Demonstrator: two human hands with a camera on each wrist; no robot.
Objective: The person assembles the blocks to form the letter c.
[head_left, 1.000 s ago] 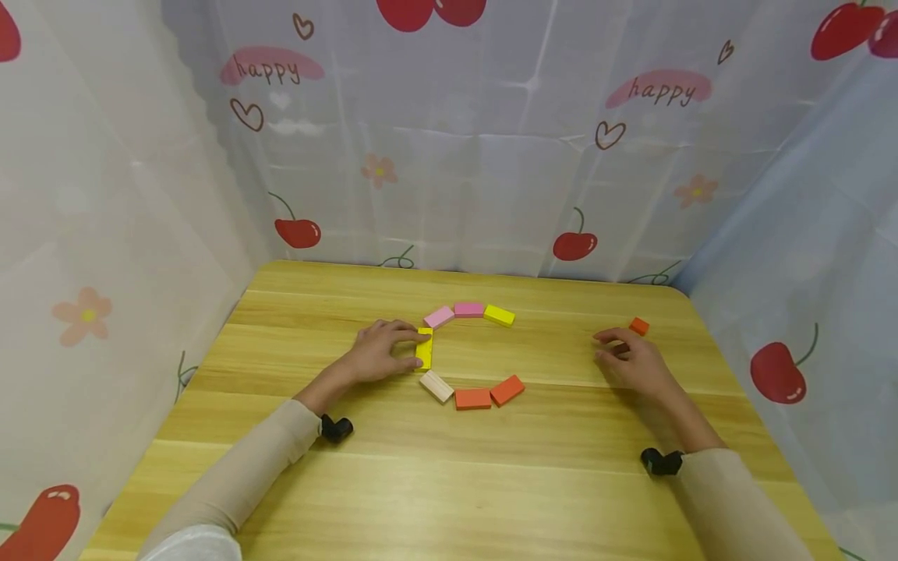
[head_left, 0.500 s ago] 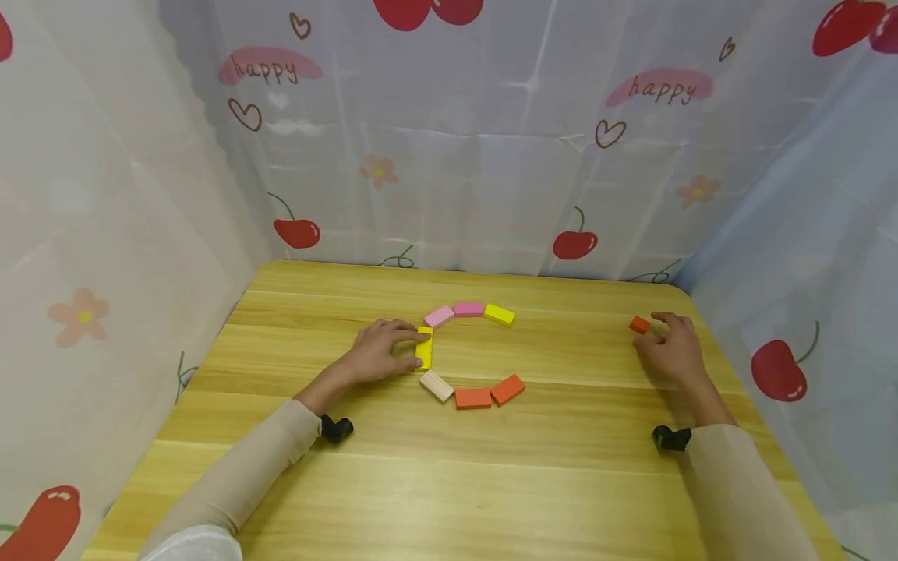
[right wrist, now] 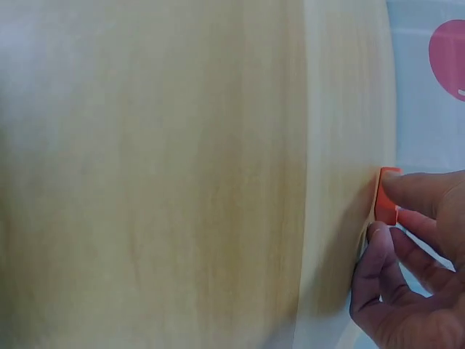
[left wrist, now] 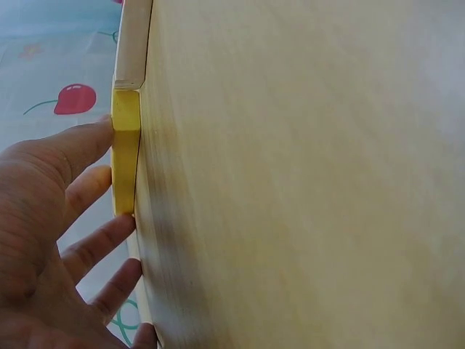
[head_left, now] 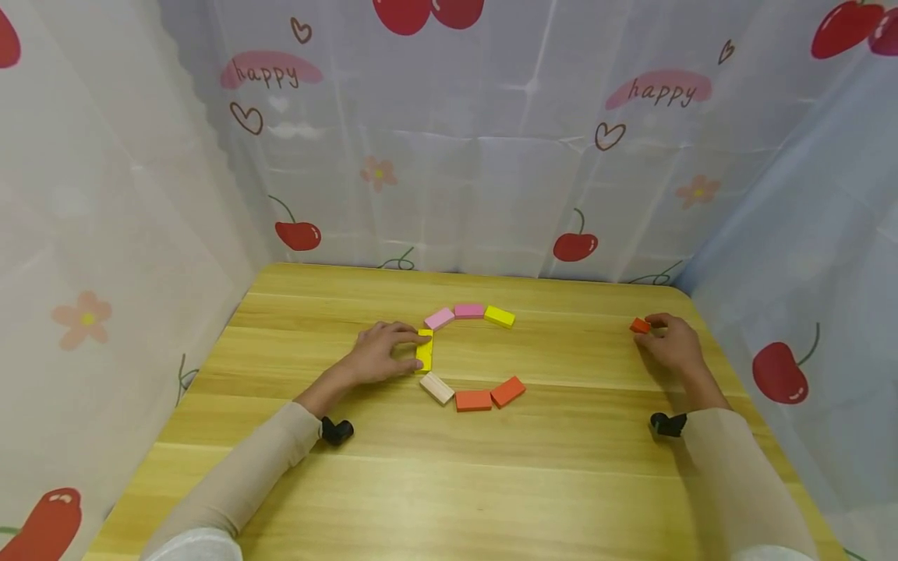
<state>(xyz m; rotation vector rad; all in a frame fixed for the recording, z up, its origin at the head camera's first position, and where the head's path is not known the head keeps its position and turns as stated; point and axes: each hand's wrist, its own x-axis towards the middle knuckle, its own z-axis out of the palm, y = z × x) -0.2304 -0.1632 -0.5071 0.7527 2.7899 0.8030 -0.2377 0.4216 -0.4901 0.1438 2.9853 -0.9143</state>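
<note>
On the wooden table, my left hand point(head_left: 382, 353) rests at a yellow block point(head_left: 425, 351), thumb and index finger holding it near its two ends. The left wrist view shows the thumb against this yellow block point(left wrist: 126, 153), the other fingers spread below. At the far right, my right hand point(head_left: 673, 343) pinches a small orange block point(head_left: 639, 326) between thumb and fingers. In the right wrist view the thumb lies on the orange block point(right wrist: 387, 196) from one side. Part of it is hidden behind the fingers.
Above the yellow block curve a light pink block point(head_left: 440, 319), a darker pink block point(head_left: 469, 312) and another yellow block point(head_left: 500, 316). Below it follow a plain wood block point(head_left: 437, 388) and two orange-red blocks point(head_left: 473, 401). Patterned curtains point(head_left: 449, 195) surround the table.
My right hand has moved right and away from me, round to the far side of the small orange block, and its fingers have closed on it. The left hand has stayed put.
</note>
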